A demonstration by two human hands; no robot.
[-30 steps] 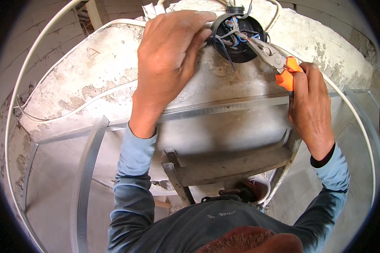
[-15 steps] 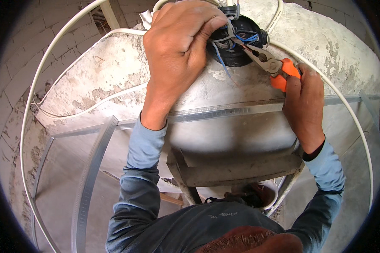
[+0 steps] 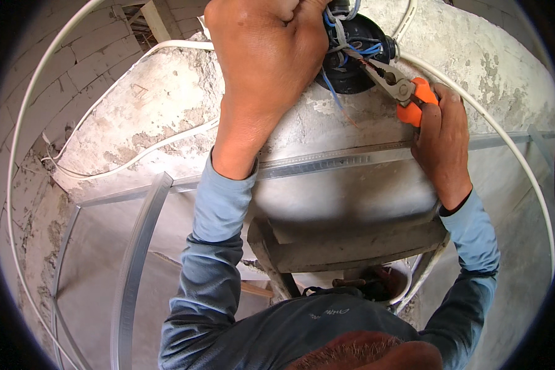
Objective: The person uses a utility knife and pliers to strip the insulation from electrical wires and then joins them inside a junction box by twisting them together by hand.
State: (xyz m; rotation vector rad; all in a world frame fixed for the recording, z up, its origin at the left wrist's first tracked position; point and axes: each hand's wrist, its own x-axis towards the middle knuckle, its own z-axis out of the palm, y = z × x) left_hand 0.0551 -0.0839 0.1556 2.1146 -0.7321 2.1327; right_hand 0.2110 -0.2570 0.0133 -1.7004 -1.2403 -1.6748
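Note:
A round black junction box [image 3: 355, 80] is set on the pale plastered surface, with blue and grey wires [image 3: 334, 92] inside and spilling over its rim. My right hand [image 3: 441, 139] grips orange-handled pliers [image 3: 402, 90], whose jaws reach into the box among the wires. Against the box's left side, my left hand [image 3: 268, 55] is closed with fingers curled toward the wires. Its fingertips are mostly hidden behind the hand and cut off by the upper edge, so what they pinch does not show clearly.
White cables [image 3: 490, 126] loop out from the box on both sides. Metal profile strips [image 3: 135, 259] run below and at left. Under my arms stand a worn wooden step or bench [image 3: 357, 250] and a white bucket [image 3: 406, 283] with tools. Block walls [image 3: 74, 74] rise behind.
My left hand has shifted right and up, covering more of the box's left side. The pliers stay among the wires, with only a slight shift. The left cable loop has swung outward.

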